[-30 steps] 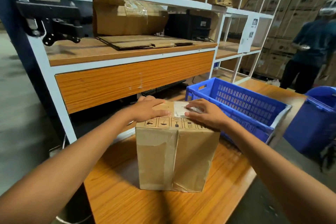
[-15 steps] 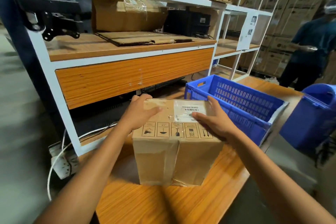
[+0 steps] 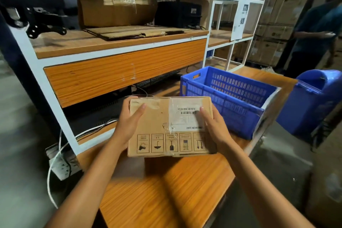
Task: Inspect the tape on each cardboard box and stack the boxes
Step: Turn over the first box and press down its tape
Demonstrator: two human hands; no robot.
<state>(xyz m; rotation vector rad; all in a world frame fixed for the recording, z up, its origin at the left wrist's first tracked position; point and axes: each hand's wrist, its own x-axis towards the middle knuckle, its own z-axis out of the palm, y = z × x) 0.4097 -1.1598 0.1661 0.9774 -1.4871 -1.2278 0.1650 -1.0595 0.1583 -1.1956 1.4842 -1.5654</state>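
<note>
A brown cardboard box is held above the wooden table, tipped so one broad face looks up at me. That face carries a white shipping label, clear tape and a row of handling symbols along its near edge. My left hand grips the box's left side, thumb on the face and fingers wrapped behind. My right hand grips the right side, thumb over the label's edge. The box's underside and far faces are hidden.
A blue slatted crate stands on the table just right of the box. A blue bin sits past the table's right edge. A white-framed shelf with flattened cardboard rises behind. Another person stands at the far right.
The box stood upright on the table with both hands on its top. It has since been lifted and tipped toward me, and both hands have shifted to its sides.
</note>
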